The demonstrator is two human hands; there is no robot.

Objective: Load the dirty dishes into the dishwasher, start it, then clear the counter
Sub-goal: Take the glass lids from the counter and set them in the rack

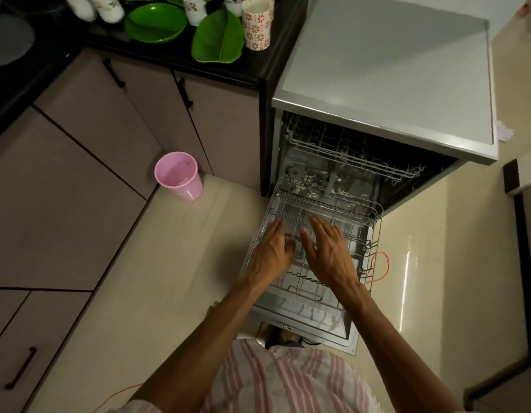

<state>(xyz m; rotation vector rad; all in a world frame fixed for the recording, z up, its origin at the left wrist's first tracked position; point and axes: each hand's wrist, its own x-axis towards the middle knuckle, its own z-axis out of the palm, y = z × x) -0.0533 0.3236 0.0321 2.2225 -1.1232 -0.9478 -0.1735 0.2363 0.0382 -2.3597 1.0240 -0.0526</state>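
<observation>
Hands flat, grip open: left hand (271, 248), right hand (328, 248) over lower rack (326, 204).

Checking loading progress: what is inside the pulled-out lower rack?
No dishes show in the lower rack, only bare wire tines. The left hand and right hand cover its middle.

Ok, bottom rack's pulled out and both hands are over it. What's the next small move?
Probably reach the left hand up for a green plate: the lower rack looks empty, both hands are free, and the dishes sit on the counter.
</observation>
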